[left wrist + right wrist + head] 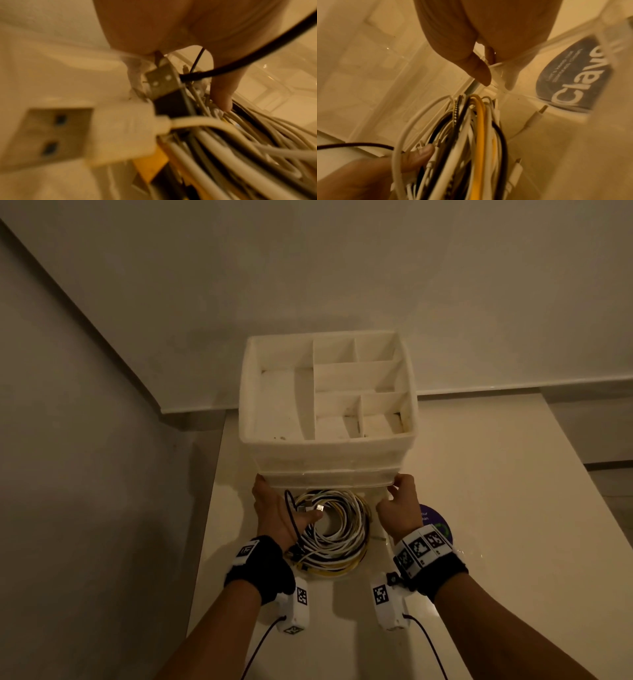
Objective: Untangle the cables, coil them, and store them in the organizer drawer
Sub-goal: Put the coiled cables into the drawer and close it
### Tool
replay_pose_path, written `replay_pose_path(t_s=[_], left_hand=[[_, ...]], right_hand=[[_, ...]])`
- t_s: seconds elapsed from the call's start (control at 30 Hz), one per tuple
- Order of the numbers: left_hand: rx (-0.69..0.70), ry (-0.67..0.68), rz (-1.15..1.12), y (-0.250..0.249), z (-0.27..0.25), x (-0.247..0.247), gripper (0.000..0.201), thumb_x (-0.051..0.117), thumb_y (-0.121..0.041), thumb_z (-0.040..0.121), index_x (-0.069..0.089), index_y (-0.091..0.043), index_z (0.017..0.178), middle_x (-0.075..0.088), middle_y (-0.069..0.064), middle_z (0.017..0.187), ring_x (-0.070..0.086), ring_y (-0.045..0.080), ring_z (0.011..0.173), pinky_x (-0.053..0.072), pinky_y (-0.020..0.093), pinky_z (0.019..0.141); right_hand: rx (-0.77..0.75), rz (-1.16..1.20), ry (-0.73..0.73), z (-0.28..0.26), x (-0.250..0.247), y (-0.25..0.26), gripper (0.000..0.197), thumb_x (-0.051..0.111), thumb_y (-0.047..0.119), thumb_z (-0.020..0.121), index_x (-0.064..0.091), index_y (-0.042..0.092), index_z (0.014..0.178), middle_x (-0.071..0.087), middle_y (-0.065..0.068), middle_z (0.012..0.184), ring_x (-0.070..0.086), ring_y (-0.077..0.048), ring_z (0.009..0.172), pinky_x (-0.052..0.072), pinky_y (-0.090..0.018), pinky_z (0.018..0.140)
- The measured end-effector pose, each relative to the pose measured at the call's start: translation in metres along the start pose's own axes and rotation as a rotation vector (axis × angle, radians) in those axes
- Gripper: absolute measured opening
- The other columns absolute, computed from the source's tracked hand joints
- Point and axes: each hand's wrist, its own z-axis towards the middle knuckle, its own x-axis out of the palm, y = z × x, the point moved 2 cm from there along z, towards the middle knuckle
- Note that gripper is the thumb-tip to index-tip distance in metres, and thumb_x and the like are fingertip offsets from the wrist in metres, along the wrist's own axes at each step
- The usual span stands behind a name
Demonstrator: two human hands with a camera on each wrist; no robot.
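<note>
Coil [337, 529] of white, black and yellow cables lies in a clear plastic drawer [380, 537], pulled out toward the near side from the bottom of a white organizer [329, 453]. Organizer is boxy, matte plastic, w/ a top tray split by thin dividers into rectangular compartments. It stands on a glossy pale table [479, 474].

Left hand [281, 515] sits on the coil's left side, thumb inside the loop and fingers curled round the strands, by two flat metal USB plugs [313, 507]; a thin black cable [290, 515] loops over the hand. Fingertips reach the organizer's near left corner.

Right hand [399, 505] grips the drawer's right wall, fingers hooked over its clear rim at the organizer's near right corner.

Round dark sticker [436, 522] w/ white lettering lies on the table, right of the drawer.
</note>
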Motion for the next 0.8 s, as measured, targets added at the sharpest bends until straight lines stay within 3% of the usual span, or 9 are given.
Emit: replay_pose_path(t_s=[0.1,0.2,0.3,0.4,0.47,0.57,0.67,0.73,0.8], left_hand=[[0.016,0.012,0.022,-0.007,0.003,0.001,0.138,0.095,-0.028,0.052,0.001,-0.005,0.151,0.015,0.015,0.154,0.015,0.031,0.143,0.016,0.043,0.119],[0.051,0.003,0.077,-0.014,0.011,0.002,0.136,0.093,-0.042,0.048,0.011,-0.002,0.149,0.018,0.016,0.15,0.014,0.035,0.14,0.012,0.048,0.118],[0.035,0.002,0.132,-0.015,0.014,0.007,0.132,0.091,-0.049,0.047,0.018,0.002,0.145,0.019,0.017,0.146,0.014,0.039,0.138,0.012,0.052,0.115],[-0.005,0.042,0.16,-0.012,0.011,0.013,0.125,0.088,-0.052,0.053,0.024,0.012,0.14,0.014,0.019,0.148,0.01,0.038,0.139,0.009,0.049,0.117],[-0.044,0.069,0.191,-0.005,0.011,0.017,0.129,0.075,-0.073,0.043,0.039,0.016,0.13,0.023,0.021,0.143,0.018,0.042,0.134,0.019,0.051,0.114],[-0.119,0.118,0.217,0.011,0.02,0.02,0.143,0.067,-0.089,0.038,0.038,0.019,0.127,0.032,0.032,0.141,0.031,0.043,0.13,0.029,0.053,0.11],[0.019,0.104,0.177,-0.008,-0.004,-0.002,0.141,0.086,-0.061,0.05,0.012,0.005,0.149,0.017,0.021,0.152,0.016,0.036,0.137,0.015,0.044,0.117],[0.098,0.074,0.122,-0.007,-0.024,-0.021,0.128,0.088,-0.049,0.057,0.012,-0.007,0.152,0.023,0.015,0.152,0.021,0.033,0.138,0.022,0.04,0.113],[0.111,-0.001,0.043,0.005,-0.046,-0.039,0.094,0.079,-0.026,0.078,0.022,-0.014,0.151,0.032,0.011,0.149,0.035,0.03,0.136,0.034,0.036,0.108]], right_hand=[[-0.027,-0.048,-0.081,0.002,0.001,-0.004,0.032,0.053,-0.004,0.077,0.042,0.017,0.098,0.053,-0.016,0.114,0.056,-0.028,0.104,0.052,-0.047,0.09],[-0.046,-0.087,-0.157,0.003,0.0,-0.001,0.025,0.05,-0.007,0.076,0.04,0.011,0.09,0.051,-0.018,0.104,0.054,-0.034,0.09,0.05,-0.045,0.076],[-0.083,-0.096,-0.164,0.008,-0.002,0.009,0.026,0.053,-0.01,0.076,0.041,0.006,0.093,0.046,-0.015,0.102,0.046,-0.026,0.084,0.038,-0.032,0.065],[-0.121,-0.125,-0.11,0.008,-0.002,0.019,0.037,0.061,0.01,0.074,0.047,-0.002,0.106,0.046,-0.016,0.107,0.046,-0.024,0.086,0.037,-0.03,0.071],[-0.12,-0.125,-0.087,0.008,-0.002,0.024,0.057,0.055,0.026,0.063,0.046,-0.002,0.112,0.044,-0.013,0.107,0.046,-0.024,0.088,0.039,-0.031,0.075],[-0.107,-0.128,-0.035,0.009,-0.007,0.023,0.053,0.054,0.022,0.062,0.045,0.003,0.111,0.049,-0.013,0.108,0.052,-0.03,0.093,0.042,-0.034,0.076],[-0.042,-0.102,0.019,0.008,-0.019,0.014,0.044,0.061,0.001,0.076,0.044,0.013,0.114,0.058,-0.012,0.113,0.058,-0.032,0.104,0.05,-0.041,0.082],[-0.032,-0.105,0.003,0.001,-0.033,0.006,0.052,0.061,-0.003,0.079,0.044,0.015,0.125,0.057,-0.007,0.12,0.056,-0.027,0.109,0.05,-0.043,0.089],[-0.057,-0.134,-0.006,-0.012,-0.044,0.0,0.054,0.06,-0.002,0.083,0.043,0.013,0.132,0.053,-0.003,0.124,0.054,-0.023,0.11,0.046,-0.036,0.087]])
